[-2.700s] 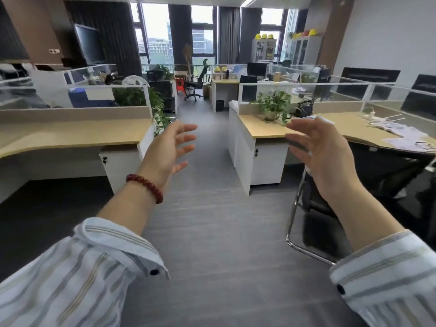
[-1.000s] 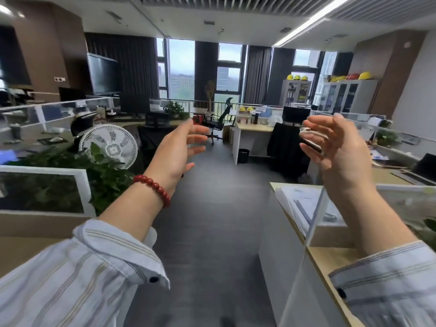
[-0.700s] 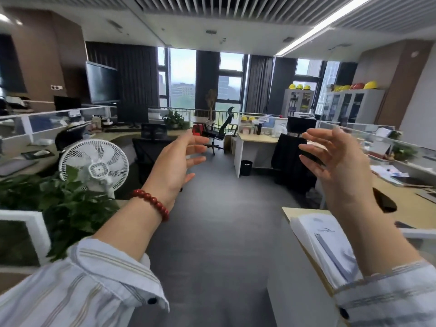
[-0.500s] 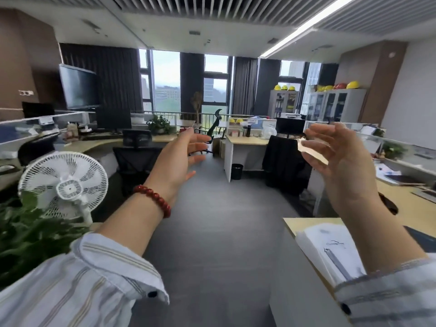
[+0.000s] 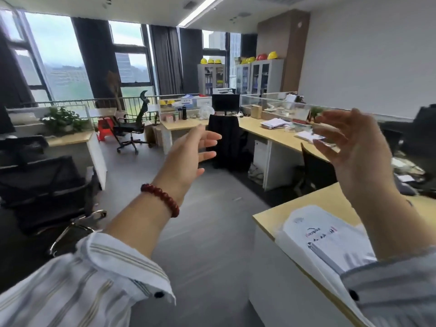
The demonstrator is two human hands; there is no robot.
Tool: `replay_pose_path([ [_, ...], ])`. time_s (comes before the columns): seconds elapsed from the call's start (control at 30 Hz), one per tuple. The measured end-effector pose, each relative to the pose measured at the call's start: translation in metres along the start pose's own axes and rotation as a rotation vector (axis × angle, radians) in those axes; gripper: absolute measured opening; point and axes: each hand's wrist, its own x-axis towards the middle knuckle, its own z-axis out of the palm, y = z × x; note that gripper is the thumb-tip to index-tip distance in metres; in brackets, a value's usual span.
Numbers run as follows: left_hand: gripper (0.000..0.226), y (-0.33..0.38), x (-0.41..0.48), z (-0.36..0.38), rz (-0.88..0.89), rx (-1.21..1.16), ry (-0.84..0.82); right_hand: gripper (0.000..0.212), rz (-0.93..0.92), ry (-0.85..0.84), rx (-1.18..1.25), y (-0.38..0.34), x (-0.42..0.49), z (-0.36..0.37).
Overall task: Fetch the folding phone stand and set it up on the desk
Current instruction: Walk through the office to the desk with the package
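No folding phone stand shows anywhere in the head view. My left hand (image 5: 188, 156), with a red bead bracelet on the wrist, is raised in front of me with fingers spread and nothing in it. My right hand (image 5: 354, 149) is also held up at chest height, fingers apart and empty. Both arms wear striped sleeves. A wooden desk (image 5: 318, 204) lies below my right arm, its near corner covered by a white paper bag (image 5: 330, 234) with a pen on it.
A grey-floored aisle (image 5: 200, 220) runs ahead between the desks. Black office chairs (image 5: 47, 185) stand at the left, another chair (image 5: 224, 140) is draped in black at the far desk (image 5: 271, 131). Glass partitions, plants, cabinets with hard hats stand behind.
The view has swung to the right along the aisle; the white fan and left plant have left the frame. Both hands stay raised, open and empty.
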Motion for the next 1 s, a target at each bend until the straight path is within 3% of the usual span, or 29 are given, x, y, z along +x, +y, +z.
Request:
replay_pose_path([
  [0.47,0.03,-0.06,0.241,0.134,-0.034,-0.147,-0.437,0.032,-0.151,0.339,-0.237,0.076,0.157,-0.048],
  [0.83,0.032,-0.091,0.325,0.276,-0.08,-0.234,-0.912,0.032,-0.28,0.702,-0.501,0.088,0.198,-0.11],
  [1.0,0.037,-0.09,0.35,0.336,-0.105,-0.209,-1.171,0.035,-0.344,0.97,-0.561,0.099,0.203,-0.119],
])
